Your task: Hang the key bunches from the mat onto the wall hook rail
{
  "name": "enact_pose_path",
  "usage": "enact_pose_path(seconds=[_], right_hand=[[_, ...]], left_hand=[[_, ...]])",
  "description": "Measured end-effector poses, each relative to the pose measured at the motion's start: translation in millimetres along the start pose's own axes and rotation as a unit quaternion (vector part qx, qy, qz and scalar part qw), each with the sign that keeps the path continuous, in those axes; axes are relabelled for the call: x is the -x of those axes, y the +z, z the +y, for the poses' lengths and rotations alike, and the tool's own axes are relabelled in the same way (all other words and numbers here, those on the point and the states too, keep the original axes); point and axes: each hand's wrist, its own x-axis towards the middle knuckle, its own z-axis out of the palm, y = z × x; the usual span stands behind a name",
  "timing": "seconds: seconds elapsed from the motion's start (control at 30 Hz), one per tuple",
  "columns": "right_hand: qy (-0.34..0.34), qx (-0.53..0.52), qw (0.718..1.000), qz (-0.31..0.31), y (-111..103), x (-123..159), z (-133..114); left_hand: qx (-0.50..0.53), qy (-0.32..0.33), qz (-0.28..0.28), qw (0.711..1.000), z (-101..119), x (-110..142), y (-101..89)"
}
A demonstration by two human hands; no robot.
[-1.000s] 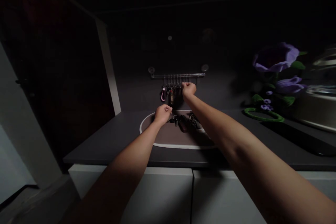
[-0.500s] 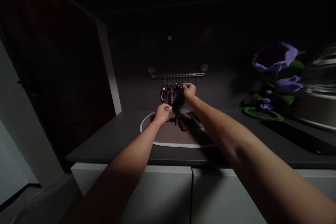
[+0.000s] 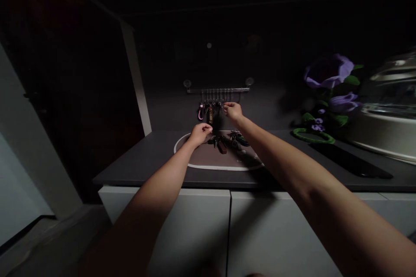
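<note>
Under a clear rail (image 3: 217, 90) on the dark wall, several keys and key rings hang from hooks. Among them are a pink loop strap (image 3: 200, 113) and a brown tag (image 3: 210, 114) with lettering. At the right end of the hanging keys is my right hand (image 3: 233, 111), thumb and forefinger pinched by a hook; what they grip is too dark to tell. Lower down, my left hand (image 3: 199, 134) hovers over the mat's left part, fingertips pinched, contents unclear. On the brown white-edged mat (image 3: 208, 160) lie a dark reddish-brown key fob (image 3: 222, 147) and a heap of keys (image 3: 238, 139).
Purple artificial flowers (image 3: 329, 72) with a green ring base (image 3: 312, 136) stand at the right. Beside them are a flat black object (image 3: 352, 160) and a large pale appliance (image 3: 383, 125). White cabinet doors (image 3: 191, 220) lie below the dark counter (image 3: 130, 162).
The view has shifted slightly, so the scene sits a bit higher and further left. My right hand has drawn slightly away from the hanging keys; my left hand stays over the mat.
</note>
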Motion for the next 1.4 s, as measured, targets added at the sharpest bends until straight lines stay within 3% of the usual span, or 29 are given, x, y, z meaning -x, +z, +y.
enact_pose_path(seconds=[0.07,0.27,0.43,0.57,0.7,0.87,1.1,1.4], right_hand=[[0.034,-0.023,0.999,-0.014,-4,17,-5],[0.037,-0.02,0.997,-0.063,-14,64,3],[-0.026,0.1,0.99,-0.101,-19,84,15],[-0.101,0.231,0.96,-0.124,-23,87,18],[-0.129,0.299,0.935,-0.14,-26,85,22],[-0.122,0.329,0.926,-0.142,-25,84,23],[-0.152,0.338,0.914,-0.164,-23,81,22],[-0.17,0.362,0.901,-0.168,-22,81,16]], left_hand=[[-0.025,0.011,-0.012,1.0,2,1,-1.1],[-0.084,0.012,-0.052,0.995,6,7,-1.7],[-0.128,0.004,-0.09,0.988,3,9,-1.1],[-0.194,0.027,-0.119,0.973,-2,8,-0.6],[-0.211,0.028,-0.127,0.969,-9,5,0.7],[-0.175,-0.016,-0.101,0.979,-11,4,1.5],[-0.046,-0.096,-0.041,0.993,-2,7,1.3],[0.13,-0.156,-0.026,0.979,-1,0,0.2]])
